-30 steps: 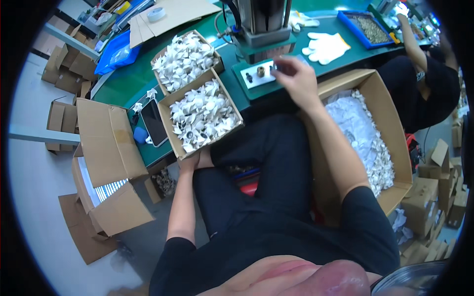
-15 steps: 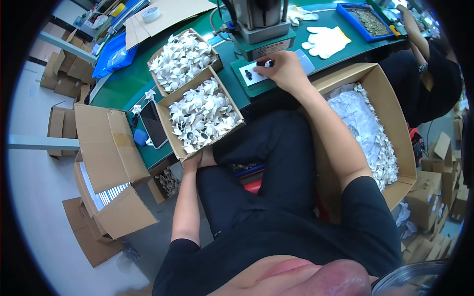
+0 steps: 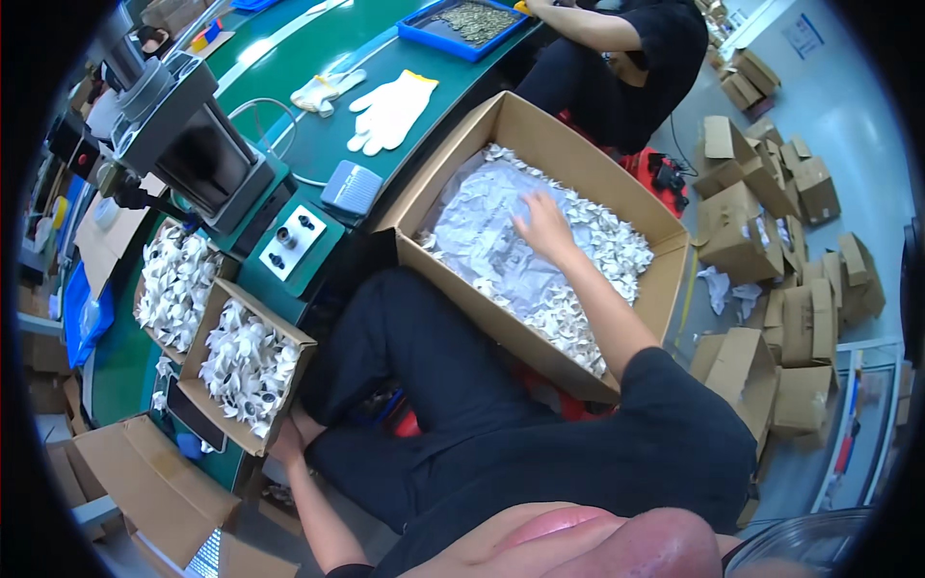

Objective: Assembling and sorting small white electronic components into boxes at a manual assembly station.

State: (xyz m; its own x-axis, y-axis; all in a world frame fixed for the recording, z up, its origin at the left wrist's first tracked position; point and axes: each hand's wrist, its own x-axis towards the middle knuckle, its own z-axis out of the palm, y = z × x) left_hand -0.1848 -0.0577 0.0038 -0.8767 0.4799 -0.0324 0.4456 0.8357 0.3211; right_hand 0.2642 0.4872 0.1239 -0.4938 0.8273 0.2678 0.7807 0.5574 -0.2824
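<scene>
My right hand (image 3: 545, 229) is over the large cardboard box (image 3: 462, 297), its fingers stretched out above a crumpled clear plastic bag (image 3: 477, 217); nothing shows in them. Around the bag lie many white, star-shaped pieces (image 3: 626, 241). Low on the left, my left hand (image 3: 287, 439) is at the underside of a small cardboard box (image 3: 306, 349) heaped with similar white pieces (image 3: 249, 361), some with dark round centres. The box hides its fingers. A white plate (image 3: 304, 227) with black fittings sits on a green base in front of a bench press (image 3: 198, 154).
Another box of white pieces (image 3: 178, 289) stands behind the small one. On the green bench lie white gloves (image 3: 393, 111), a grey-blue box-shaped object (image 3: 353, 185) and a blue tray (image 3: 409, 37). A co-worker (image 3: 641, 58) sits beyond the large box. Cardboard boxes (image 3: 742, 222) crowd the right.
My right hand has left the white plate, where it pinched a small dark-and-white part, and moved right over the large box. My view has turned right. The left hand stays by the small box.
</scene>
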